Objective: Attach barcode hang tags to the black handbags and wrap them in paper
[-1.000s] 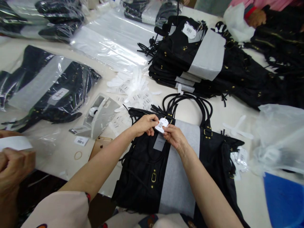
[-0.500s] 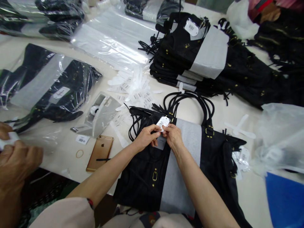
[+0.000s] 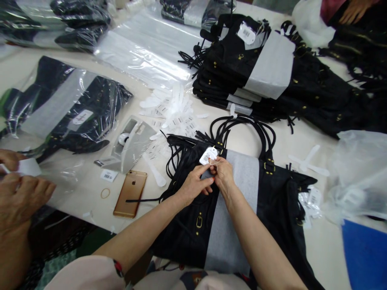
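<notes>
A black handbag [image 3: 281, 201] with looped handles lies before me, a grey band [image 3: 232, 205] wrapped around its middle. On its upper left part rests a white hang tag [image 3: 208, 156], just above my fingertips. My right hand [image 3: 223, 174] pinches a thin pale string beside the tag. My left hand [image 3: 193, 186] is bent in against it, its fingertips closed at the same string. A grey card under my fingers is partly covered.
Black bags [image 3: 242, 76] are stacked behind. Loose white paper strips [image 3: 178, 112], a tape dispenser [image 3: 128, 141] and a gold phone [image 3: 130, 194] lie left of the bag. A bagged handbag [image 3: 87, 92] and a co-worker's hands [image 3: 24, 193] are farther left. A blue sheet [image 3: 364, 253] is at right.
My fingers have slid off the white tag and down to its lower edge. The tag now lies uncovered, and a thin string shows between my fingertips. The co-worker's hands have shifted slightly.
</notes>
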### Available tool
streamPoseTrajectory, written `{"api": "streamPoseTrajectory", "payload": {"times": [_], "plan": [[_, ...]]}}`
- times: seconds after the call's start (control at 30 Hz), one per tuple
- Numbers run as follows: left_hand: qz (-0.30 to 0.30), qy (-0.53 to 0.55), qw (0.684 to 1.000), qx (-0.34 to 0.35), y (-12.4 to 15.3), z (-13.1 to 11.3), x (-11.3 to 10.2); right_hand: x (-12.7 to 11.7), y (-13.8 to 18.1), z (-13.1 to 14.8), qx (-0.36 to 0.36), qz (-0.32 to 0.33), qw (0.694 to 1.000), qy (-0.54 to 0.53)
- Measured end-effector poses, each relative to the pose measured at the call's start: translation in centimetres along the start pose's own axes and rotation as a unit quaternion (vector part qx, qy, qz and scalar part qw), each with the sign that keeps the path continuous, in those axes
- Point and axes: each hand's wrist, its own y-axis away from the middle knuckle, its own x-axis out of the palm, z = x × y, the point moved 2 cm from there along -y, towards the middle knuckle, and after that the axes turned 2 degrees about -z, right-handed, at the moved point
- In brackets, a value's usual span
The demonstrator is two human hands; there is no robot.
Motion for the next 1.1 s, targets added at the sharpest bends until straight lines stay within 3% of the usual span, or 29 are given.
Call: {"api": "streamPoseTrajectory", "payload": {"times": [0.27,0.47,0.73,0.93,1.1], "plan": [[-0.004,0.001,1.000,0.004,0.4,0.4,0.8,-0.3,-0.3,0.0,0.019,0.008,1.000,-0.004],[-0.022,0.066,0.997,-0.030,0.5,0.1,1.4,-0.5,-0.5,-0.1,0.016,0.032,0.999,-0.021],[-0.066,0.017,0.997,0.020,-0.7,0.5,1.1,-0.4,-0.2,0.1,0.058,0.175,0.983,-0.020],[-0.155,-0.085,0.981,0.074,-2.0,0.0,-1.0,-1.1,0.7,-0.2,0.008,0.139,0.990,0.013],[-0.169,-0.128,0.974,0.079,0.1,-0.1,-2.5,-2.2,1.8,0.2,-0.125,0.036,0.991,-0.009]]}}
